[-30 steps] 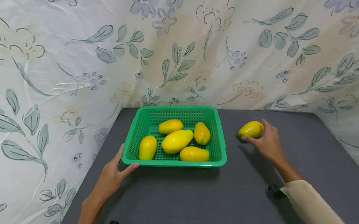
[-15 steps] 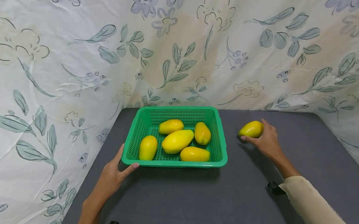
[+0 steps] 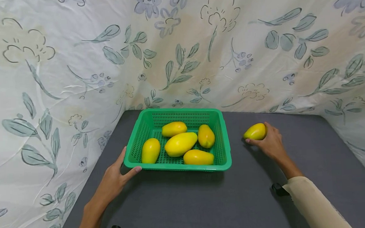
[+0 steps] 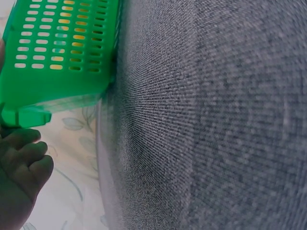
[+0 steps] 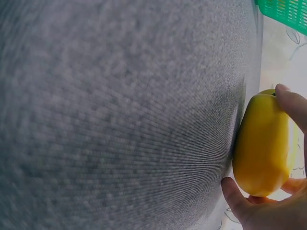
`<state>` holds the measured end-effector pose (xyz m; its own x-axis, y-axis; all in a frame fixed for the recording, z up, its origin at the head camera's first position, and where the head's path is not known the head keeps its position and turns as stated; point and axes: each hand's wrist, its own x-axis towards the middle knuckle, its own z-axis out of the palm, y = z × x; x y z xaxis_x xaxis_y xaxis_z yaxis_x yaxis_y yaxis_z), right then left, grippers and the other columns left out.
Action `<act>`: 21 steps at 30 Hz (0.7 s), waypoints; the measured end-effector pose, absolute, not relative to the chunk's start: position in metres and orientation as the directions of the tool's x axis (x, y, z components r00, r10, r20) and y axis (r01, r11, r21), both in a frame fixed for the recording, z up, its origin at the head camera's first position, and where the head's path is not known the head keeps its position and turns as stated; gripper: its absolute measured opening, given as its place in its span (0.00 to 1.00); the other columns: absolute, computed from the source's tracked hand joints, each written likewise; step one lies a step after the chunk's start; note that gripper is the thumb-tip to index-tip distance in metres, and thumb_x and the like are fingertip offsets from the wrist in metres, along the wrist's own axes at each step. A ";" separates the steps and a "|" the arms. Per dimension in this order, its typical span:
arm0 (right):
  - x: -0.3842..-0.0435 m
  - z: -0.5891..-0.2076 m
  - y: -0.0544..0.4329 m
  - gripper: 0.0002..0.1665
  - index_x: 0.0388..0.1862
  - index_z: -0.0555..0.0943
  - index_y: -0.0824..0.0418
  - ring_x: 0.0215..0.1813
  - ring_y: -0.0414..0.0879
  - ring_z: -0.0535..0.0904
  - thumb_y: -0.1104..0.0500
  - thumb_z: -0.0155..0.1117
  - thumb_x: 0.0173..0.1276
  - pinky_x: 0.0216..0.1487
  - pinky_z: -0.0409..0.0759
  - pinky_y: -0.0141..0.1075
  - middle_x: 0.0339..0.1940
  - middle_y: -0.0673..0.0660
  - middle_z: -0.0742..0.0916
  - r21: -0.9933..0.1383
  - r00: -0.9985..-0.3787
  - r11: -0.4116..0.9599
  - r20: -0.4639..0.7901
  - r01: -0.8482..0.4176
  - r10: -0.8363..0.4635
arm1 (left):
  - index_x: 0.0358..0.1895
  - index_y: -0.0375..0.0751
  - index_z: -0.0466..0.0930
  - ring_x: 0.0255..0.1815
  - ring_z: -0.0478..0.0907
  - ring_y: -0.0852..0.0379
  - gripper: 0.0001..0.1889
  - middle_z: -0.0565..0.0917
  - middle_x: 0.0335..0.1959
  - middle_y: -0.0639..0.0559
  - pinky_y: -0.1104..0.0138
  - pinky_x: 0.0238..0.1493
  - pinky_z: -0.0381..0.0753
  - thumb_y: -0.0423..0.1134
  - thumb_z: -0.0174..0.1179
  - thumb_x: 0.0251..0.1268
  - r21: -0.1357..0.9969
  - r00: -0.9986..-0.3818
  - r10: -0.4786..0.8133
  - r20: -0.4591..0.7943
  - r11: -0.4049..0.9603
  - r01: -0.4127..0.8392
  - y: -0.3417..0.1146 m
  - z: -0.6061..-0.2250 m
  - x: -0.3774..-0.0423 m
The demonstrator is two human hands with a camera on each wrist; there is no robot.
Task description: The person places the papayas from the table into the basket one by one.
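A green plastic basket (image 3: 223, 149) stands on the grey table and holds several yellow mangoes (image 3: 180, 144). My left hand (image 3: 116, 174) grips the basket's near left corner (image 4: 29, 115), thumb along the side wall and a finger under the front rim. To the right of the basket, a single yellow mango (image 3: 255, 132) lies on the table. My right hand (image 3: 270, 144) curls round this mango (image 5: 261, 148), thumb at the near end and fingers over the far side.
Grey cloth covers the table (image 3: 189, 202). A floral sheet (image 3: 180, 53) hangs close behind the basket and along both sides. Bare table lies in front of the basket and to the right of the single mango.
Almost nothing has moved. The right hand has closed slightly more round the mango; the left hand stays on the basket corner.
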<state>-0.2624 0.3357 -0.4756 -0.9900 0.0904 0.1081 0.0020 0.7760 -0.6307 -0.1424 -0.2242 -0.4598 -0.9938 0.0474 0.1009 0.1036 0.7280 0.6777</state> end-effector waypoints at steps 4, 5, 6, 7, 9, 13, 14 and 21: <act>-0.261 -0.476 0.335 0.66 0.85 0.49 0.73 0.74 0.81 0.55 0.45 0.79 0.66 0.64 0.64 0.73 0.77 0.84 0.60 -0.639 -0.990 0.769 0.109 -0.001 0.089 | 0.89 0.43 0.41 0.80 0.62 0.28 0.54 0.56 0.85 0.33 0.31 0.72 0.66 0.59 0.66 0.75 0.676 -0.993 0.049 0.108 0.729 0.109 -0.225 -0.462 -0.142; -0.261 -0.476 0.335 0.66 0.85 0.49 0.73 0.74 0.80 0.55 0.45 0.79 0.66 0.63 0.65 0.72 0.76 0.84 0.61 -0.642 -0.990 0.767 0.110 -0.002 0.090 | 0.89 0.43 0.41 0.80 0.62 0.28 0.53 0.56 0.85 0.33 0.31 0.72 0.66 0.59 0.66 0.75 0.676 -0.993 0.049 0.110 0.729 0.111 -0.225 -0.462 -0.142; -0.260 -0.476 0.334 0.65 0.85 0.50 0.73 0.73 0.80 0.55 0.46 0.78 0.66 0.62 0.65 0.72 0.76 0.84 0.61 -0.644 -0.990 0.765 0.111 -0.002 0.091 | 0.89 0.44 0.41 0.80 0.62 0.28 0.53 0.56 0.85 0.33 0.31 0.72 0.66 0.59 0.66 0.75 0.675 -0.992 0.050 0.114 0.729 0.114 -0.225 -0.463 -0.142; -0.260 -0.476 0.334 0.64 0.84 0.51 0.73 0.73 0.80 0.56 0.46 0.78 0.66 0.61 0.66 0.71 0.76 0.84 0.62 -0.645 -0.989 0.764 0.113 -0.002 0.092 | 0.89 0.43 0.41 0.80 0.63 0.28 0.53 0.56 0.85 0.33 0.31 0.72 0.67 0.58 0.66 0.75 0.675 -0.992 0.051 0.117 0.728 0.117 -0.225 -0.463 -0.142; -0.259 -0.475 0.334 0.64 0.84 0.51 0.74 0.73 0.79 0.56 0.46 0.78 0.66 0.60 0.66 0.71 0.75 0.84 0.62 -0.643 -0.989 0.766 0.114 -0.002 0.093 | 0.89 0.43 0.41 0.80 0.63 0.28 0.53 0.56 0.85 0.32 0.31 0.72 0.67 0.58 0.66 0.75 0.675 -0.991 0.052 0.120 0.728 0.120 -0.225 -0.463 -0.142; -0.257 -0.474 0.334 0.63 0.83 0.52 0.74 0.72 0.79 0.56 0.47 0.79 0.66 0.60 0.67 0.70 0.74 0.84 0.63 -0.638 -0.988 0.770 0.118 0.001 0.099 | 0.89 0.43 0.41 0.80 0.62 0.27 0.53 0.56 0.85 0.32 0.31 0.72 0.66 0.58 0.66 0.75 0.675 -0.992 0.055 0.114 0.728 0.118 -0.225 -0.462 -0.142; -0.257 -0.474 0.334 0.63 0.83 0.52 0.74 0.72 0.79 0.56 0.48 0.79 0.66 0.60 0.66 0.70 0.74 0.84 0.63 -0.638 -0.988 0.770 0.121 0.000 0.100 | 0.89 0.43 0.41 0.80 0.63 0.27 0.53 0.56 0.85 0.32 0.31 0.72 0.67 0.58 0.66 0.75 0.674 -0.992 0.056 0.113 0.729 0.118 -0.225 -0.462 -0.142; -0.253 -0.472 0.332 0.63 0.84 0.52 0.73 0.72 0.78 0.58 0.48 0.80 0.65 0.60 0.67 0.69 0.74 0.82 0.65 -0.648 -0.982 0.762 0.157 -0.020 0.108 | 0.89 0.44 0.40 0.80 0.62 0.27 0.53 0.56 0.85 0.32 0.31 0.71 0.67 0.58 0.65 0.75 0.671 -0.991 0.060 0.117 0.731 0.123 -0.225 -0.461 -0.142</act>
<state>-0.2526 0.3316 -0.4720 -0.9816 0.1082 0.1574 -0.0199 0.7617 -0.6476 -0.1418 -0.2253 -0.4613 -0.9913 0.0597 0.1173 0.1234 0.7311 0.6711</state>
